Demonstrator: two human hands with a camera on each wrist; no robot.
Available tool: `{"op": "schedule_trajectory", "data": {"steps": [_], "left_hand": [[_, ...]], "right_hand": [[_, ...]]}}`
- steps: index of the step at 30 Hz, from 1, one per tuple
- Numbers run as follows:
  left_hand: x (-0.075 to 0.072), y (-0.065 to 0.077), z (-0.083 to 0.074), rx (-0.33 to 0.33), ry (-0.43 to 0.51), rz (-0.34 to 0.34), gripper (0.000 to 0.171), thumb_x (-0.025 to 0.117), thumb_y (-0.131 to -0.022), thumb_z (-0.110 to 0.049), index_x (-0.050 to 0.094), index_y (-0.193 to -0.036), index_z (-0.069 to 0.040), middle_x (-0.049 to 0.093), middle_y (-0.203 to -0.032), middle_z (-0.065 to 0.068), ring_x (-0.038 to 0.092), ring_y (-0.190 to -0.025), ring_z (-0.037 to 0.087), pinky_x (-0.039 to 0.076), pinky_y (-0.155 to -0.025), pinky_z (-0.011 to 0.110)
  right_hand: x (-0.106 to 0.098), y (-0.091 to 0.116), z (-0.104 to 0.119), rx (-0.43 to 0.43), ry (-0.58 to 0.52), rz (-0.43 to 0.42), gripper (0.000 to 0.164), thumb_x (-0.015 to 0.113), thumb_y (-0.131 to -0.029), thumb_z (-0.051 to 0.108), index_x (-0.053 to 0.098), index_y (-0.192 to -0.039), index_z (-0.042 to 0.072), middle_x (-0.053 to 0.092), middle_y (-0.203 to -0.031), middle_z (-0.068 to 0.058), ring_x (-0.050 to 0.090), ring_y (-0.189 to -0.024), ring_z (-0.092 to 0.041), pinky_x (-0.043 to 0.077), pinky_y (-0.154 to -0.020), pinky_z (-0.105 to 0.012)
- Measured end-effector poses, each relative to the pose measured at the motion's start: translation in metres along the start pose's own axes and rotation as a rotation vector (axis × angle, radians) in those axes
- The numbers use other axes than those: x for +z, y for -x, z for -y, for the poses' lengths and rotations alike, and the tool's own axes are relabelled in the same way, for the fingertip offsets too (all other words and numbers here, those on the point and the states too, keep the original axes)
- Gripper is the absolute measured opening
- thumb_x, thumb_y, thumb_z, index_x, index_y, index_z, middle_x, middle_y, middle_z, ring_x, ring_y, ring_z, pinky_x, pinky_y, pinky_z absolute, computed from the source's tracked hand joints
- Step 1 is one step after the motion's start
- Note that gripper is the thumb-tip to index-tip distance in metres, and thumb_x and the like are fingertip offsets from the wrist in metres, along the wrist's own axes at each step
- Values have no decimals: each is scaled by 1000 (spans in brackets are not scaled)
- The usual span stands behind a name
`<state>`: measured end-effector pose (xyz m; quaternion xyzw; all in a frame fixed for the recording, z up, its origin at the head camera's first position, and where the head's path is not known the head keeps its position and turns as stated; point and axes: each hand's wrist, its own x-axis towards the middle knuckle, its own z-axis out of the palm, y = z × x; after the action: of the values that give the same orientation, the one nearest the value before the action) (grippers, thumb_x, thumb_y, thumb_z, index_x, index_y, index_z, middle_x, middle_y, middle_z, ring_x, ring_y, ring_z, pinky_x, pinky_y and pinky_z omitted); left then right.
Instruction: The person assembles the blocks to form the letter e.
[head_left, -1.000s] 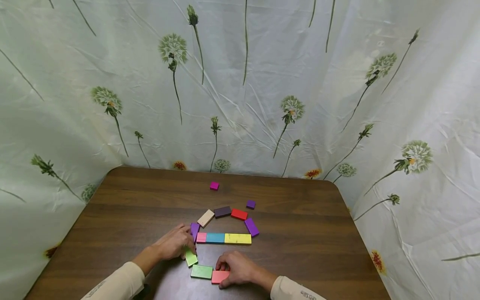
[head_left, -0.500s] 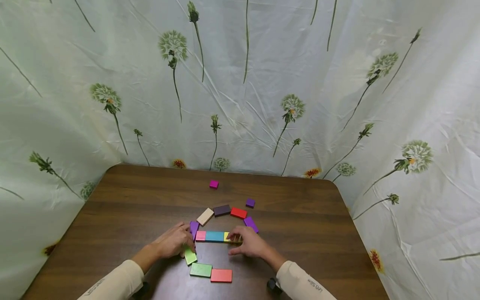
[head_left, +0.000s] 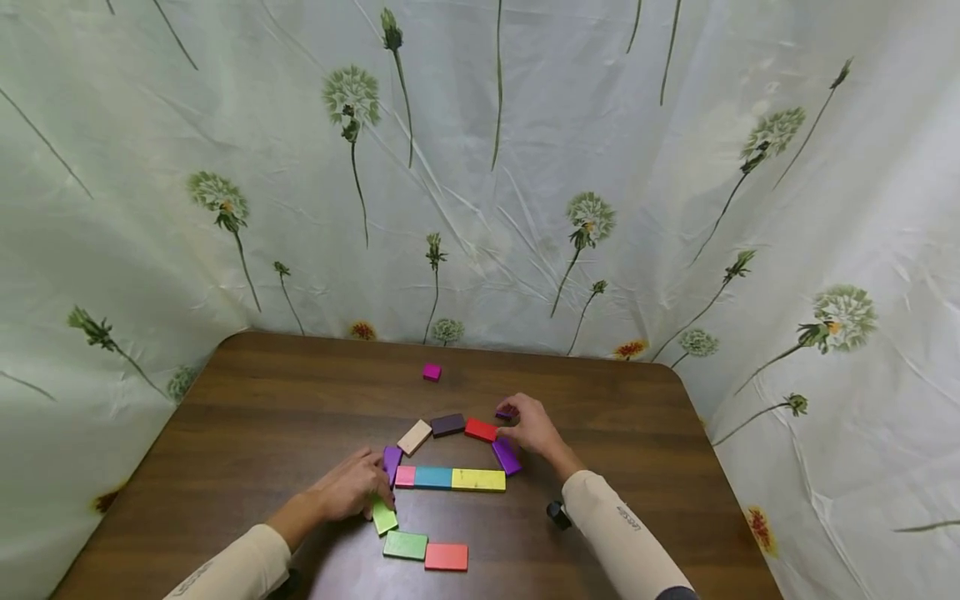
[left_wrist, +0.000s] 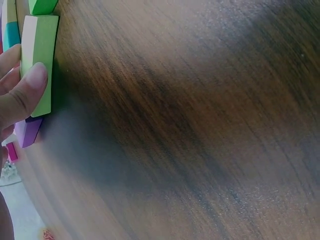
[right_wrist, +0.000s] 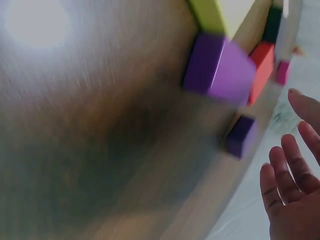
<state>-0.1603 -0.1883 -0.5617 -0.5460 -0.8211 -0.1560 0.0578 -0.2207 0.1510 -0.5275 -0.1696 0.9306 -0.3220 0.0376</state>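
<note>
My left hand (head_left: 347, 487) pinches a light green block (head_left: 385, 517); in the left wrist view the thumb (left_wrist: 36, 80) lies on it and fingers are on the far side. A purple block (head_left: 392, 463) lies just beyond. My right hand (head_left: 534, 427) is over a small purple block (head_left: 503, 415), partly covered in the head view. The right wrist view shows the fingers (right_wrist: 295, 160) spread and apart from that block. Close by are a red block (head_left: 481, 430) and a longer purple block (head_left: 507, 457).
A beige block (head_left: 415, 437) and a dark block (head_left: 447, 425) continue the arch. Below it runs a row of pink (head_left: 405, 477), blue (head_left: 432, 477) and yellow (head_left: 478, 480) blocks. Green (head_left: 405, 545) and coral (head_left: 446, 557) blocks lie nearer; a magenta block (head_left: 432, 372) sits farther back.
My right hand has let go of the coral block and moved away, up and right, past the yellow block to the small purple one. The left hand stays at the light green block.
</note>
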Motion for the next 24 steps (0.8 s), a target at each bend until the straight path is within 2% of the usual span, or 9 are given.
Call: {"op": "schedule_trajectory", "data": {"steps": [8,11,17,24], "left_hand": [[1,0,-1,-6,-3,3,33,81,-56,-11,78,-84,-27,68,-83,-20,47,-79,7,32,-71,25],[0,0,-1,-23,13,13,32,80,-58,-10,78,-86,-26,68,-84,-20,47,-80,7,32,-71,26],[0,1,0,-14,7,7,31,80,-58,-12,78,-86,-26,69,-85,-19,48,-80,8,33,-72,27],[-1,2,-1,-57,28,45,33,79,-60,-9,78,-88,-27,67,-85,-20,49,-84,10,33,-74,30]], "right_hand": [[-1,-20,-21,113,14,3,31,79,-78,9,67,-105,2,60,-102,-11,56,-95,-27,47,-87,-45],[1,-26,-25,119,27,9,31,77,-79,9,67,-107,1,60,-103,-11,55,-96,-26,46,-87,-45],[9,-32,-30,146,48,24,29,74,-83,9,67,-110,0,61,-106,-12,57,-99,-26,47,-88,-43],[13,-34,-29,157,32,9,27,73,-82,6,68,-107,-4,63,-105,-15,59,-98,-28,49,-86,-42]]}}
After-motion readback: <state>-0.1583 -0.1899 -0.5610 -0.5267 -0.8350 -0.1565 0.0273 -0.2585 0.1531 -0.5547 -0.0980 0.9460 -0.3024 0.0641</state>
